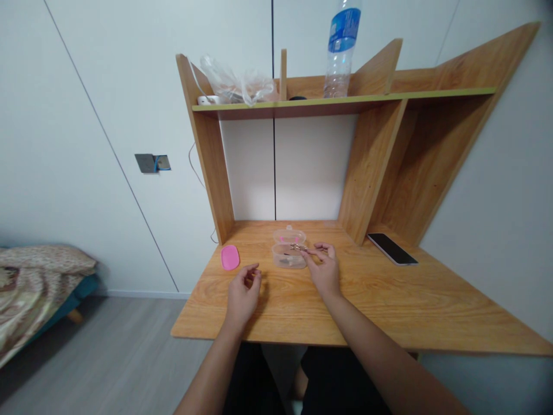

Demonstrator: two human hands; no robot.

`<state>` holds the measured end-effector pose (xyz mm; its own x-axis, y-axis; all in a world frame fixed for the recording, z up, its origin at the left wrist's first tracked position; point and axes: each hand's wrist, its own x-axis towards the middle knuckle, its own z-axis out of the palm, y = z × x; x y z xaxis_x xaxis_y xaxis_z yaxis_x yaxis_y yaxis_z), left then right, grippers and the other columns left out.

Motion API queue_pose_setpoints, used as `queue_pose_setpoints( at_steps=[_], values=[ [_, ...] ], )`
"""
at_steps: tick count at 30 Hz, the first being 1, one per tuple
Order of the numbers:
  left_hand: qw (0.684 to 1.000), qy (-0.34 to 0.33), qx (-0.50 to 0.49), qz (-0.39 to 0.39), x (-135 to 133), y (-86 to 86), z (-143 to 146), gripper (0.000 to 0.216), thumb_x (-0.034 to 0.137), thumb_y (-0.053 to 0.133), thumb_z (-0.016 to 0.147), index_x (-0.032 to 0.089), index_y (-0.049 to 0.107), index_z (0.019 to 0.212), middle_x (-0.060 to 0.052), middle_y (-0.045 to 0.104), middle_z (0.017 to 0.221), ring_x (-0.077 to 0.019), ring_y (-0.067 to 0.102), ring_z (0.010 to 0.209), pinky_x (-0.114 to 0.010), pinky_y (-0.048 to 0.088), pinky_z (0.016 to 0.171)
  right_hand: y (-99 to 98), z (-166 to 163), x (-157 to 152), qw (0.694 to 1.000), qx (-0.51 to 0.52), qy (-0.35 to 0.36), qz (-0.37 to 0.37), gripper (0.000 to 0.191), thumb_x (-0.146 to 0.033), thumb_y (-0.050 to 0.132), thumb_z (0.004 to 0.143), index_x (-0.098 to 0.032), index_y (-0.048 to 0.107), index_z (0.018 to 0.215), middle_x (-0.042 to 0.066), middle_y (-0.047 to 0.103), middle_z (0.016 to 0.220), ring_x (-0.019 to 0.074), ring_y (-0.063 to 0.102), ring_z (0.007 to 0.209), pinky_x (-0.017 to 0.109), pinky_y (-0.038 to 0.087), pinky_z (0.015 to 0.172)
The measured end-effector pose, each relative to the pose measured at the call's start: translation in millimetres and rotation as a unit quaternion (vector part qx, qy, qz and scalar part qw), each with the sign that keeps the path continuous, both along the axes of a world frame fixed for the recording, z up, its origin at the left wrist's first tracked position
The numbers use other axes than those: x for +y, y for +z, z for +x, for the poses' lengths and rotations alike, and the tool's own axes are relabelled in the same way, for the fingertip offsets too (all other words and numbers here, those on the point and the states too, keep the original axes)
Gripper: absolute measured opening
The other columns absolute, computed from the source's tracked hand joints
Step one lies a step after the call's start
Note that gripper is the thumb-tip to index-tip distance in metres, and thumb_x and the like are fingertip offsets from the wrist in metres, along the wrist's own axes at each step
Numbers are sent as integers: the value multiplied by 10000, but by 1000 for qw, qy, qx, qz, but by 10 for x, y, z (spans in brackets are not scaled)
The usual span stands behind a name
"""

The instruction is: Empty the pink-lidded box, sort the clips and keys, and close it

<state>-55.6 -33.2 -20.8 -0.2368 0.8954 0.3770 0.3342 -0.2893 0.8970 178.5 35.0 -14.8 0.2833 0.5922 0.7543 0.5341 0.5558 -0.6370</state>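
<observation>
A clear plastic case [290, 262] stands on the desk with its lid [289, 236] tipped back behind it. Small dark and grey items lie inside, too small to name. Over the case's right side, my right hand [324, 271] pinches a small shiny metal item [297, 247] between thumb and fingers; its exact kind is unclear. My left hand [244, 291] hovers by the desk to the left of the case, fingers loosely bent and apart, holding nothing. A pink rounded tray or lid [230, 257] lies just beyond it, untouched.
The wooden desk [389, 311] carries a phone [391, 249] at the right. Above runs a shelf [311, 106] bearing a plastic bag [239, 83] and an upright water bottle [341, 52]. Side panels flank the back. A bed [43, 271] stands at far left.
</observation>
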Motion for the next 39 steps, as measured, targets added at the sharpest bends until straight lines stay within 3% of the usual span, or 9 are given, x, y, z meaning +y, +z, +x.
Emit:
queue_pose_setpoints(
  at_steps=[4, 10, 15, 19, 23, 27, 39],
  values=[
    [1000, 17, -13, -9, 10, -2, -6, 334, 393, 593, 895, 142, 696, 1090, -67, 706, 838, -163, 671, 728, -283, 518, 689, -93, 21, 157, 999, -28, -11, -25, 313, -517, 699, 847, -228, 811, 892, 103, 576, 1142, 242, 570, 1032, 408, 493, 952],
    [998, 46, 24, -18, -18, 35, -42, 314, 328, 542, 889, 147, 703, 1090, -89, 732, 905, -189, 679, 757, -326, 531, 746, -104, 42, 145, 995, -74, 10, -70, 402, -498, 528, 965, -212, 764, 1120, 127, 591, 1145, 246, 570, 1048, 435, 469, 990],
    [991, 113, 76, -11, -14, 4, -115, 360, 137, 451, 834, 158, 687, 1104, -113, 730, 1069, -210, 691, 879, -352, 528, 839, -34, 36, 0, 997, -28, 17, -64, 429, -476, 436, 1005, -215, 769, 1072, 118, 596, 1091, 243, 577, 1069, 415, 469, 993],
    [973, 156, 170, -3, -24, -4, -118, 397, 79, 464, 790, 173, 682, 1109, -113, 710, 1112, -238, 660, 1023, -372, 484, 929, 38, 20, -104, 998, -5, 30, -61, 411, -437, 427, 1014, -207, 766, 1040, 108, 590, 1061, 237, 583, 1050, 393, 470, 976],
    [941, 181, 281, -50, -77, 68, -40, 399, 158, 565, 797, 185, 667, 1182, -133, 682, 1180, -297, 612, 1090, -431, 423, 974, 84, -3, -161, 997, -4, 48, -57, 387, -416, 436, 1012, -219, 767, 980, 91, 588, 1027, 239, 585, 1037, 386, 470, 956],
    [920, 195, 326, -90, -110, 138, 35, 470, 294, 583, 846, 173, 605, 1299, -165, 638, 1300, -355, 559, 1173, -491, 383, 976, 97, -18, -173, 997, -9, 54, -58, 378, -411, 447, 1006, -220, 765, 935, 85, 590, 1008, 240, 588, 1023, 375, 467, 939],
    [931, 148, 316, -105, -91, 116, 30, 530, 309, 590, 837, 181, 552, 1350, -152, 700, 1216, -350, 562, 1172, -492, 325, 995, 91, -19, -191, 995, -11, 73, -70, 375, -405, 443, 1008, -229, 763, 923, 82, 599, 988, 238, 597, 987, 362, 469, 895]
  ],
)
